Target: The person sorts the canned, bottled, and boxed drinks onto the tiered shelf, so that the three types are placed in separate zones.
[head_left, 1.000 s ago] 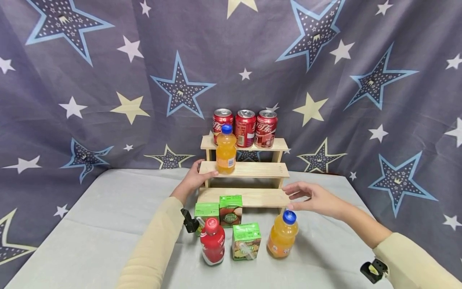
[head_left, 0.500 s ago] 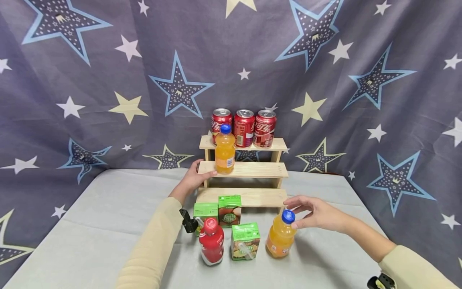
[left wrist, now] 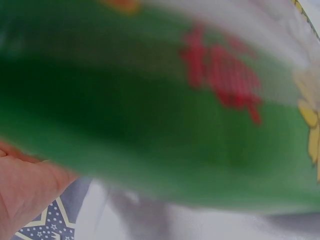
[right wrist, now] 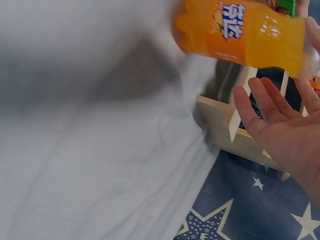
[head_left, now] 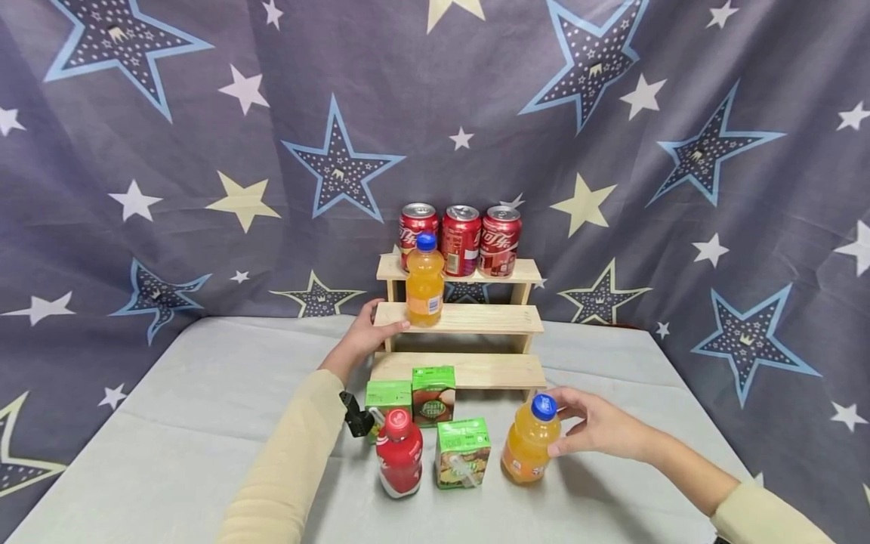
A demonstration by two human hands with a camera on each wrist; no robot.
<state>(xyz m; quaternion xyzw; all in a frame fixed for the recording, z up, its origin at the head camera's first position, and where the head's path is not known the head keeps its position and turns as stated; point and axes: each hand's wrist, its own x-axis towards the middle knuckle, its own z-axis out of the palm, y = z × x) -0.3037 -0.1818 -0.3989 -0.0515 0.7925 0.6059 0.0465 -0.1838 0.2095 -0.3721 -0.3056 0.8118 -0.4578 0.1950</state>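
My left hand [head_left: 365, 334] grips the left end of the wooden tiered shelf's [head_left: 492, 320] middle board, thumb along its front. Close by on that board stands an orange soda bottle [head_left: 425, 291] with a blue cap. A second orange soda bottle [head_left: 525, 447] stands upright on the table at the right. Around its right side my right hand [head_left: 608, 432] is held, thumb at the bottle in the head view. The right wrist view shows the fingers [right wrist: 267, 102] loosely spread beside the bottle [right wrist: 240, 32], not wrapped round it. A green carton [left wrist: 150, 115] blurs across the left wrist view.
Three red cola cans [head_left: 461, 242] stand on the top board. Three green drink cartons [head_left: 463, 455] and a red bottle [head_left: 399, 457] stand on the white-covered table [head_left: 170, 423] before the shelf. A starry curtain [head_left: 476, 91] hangs behind.
My right hand has come down from beside the lowest board to the right side of the table's orange soda bottle. My left hand stays on the shelf.
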